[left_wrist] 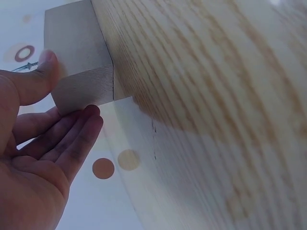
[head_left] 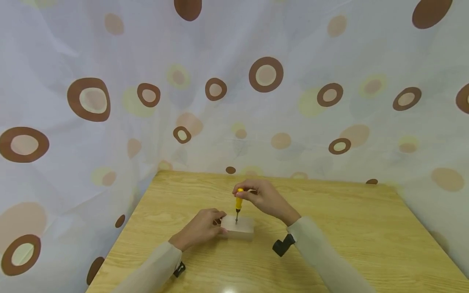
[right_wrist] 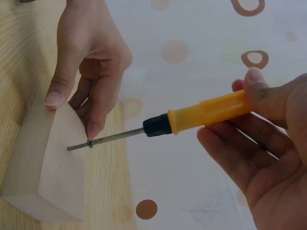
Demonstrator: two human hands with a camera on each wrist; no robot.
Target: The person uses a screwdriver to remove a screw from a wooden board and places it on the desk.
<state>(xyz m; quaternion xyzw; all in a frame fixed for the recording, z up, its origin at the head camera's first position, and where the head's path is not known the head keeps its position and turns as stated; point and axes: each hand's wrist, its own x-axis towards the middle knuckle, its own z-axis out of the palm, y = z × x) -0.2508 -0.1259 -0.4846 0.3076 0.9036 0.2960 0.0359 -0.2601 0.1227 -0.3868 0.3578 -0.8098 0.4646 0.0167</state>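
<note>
My left fingers (left_wrist: 77, 147) pinch the left end of the pale block (right_wrist: 64, 179) on the tabletop (head_left: 366, 228), presumably so it cannot slide. My right fingers (right_wrist: 230, 157) grasp the yellow screwdriver (right_wrist: 189, 119) high on its handle, nearly upright, probably to align it with the screw (right_wrist: 78, 146) standing at the block's upper face.

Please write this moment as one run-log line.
left hand: grips wooden block; right hand: holds yellow-handled screwdriver; screw: between screwdriver and block, threads showing
</note>
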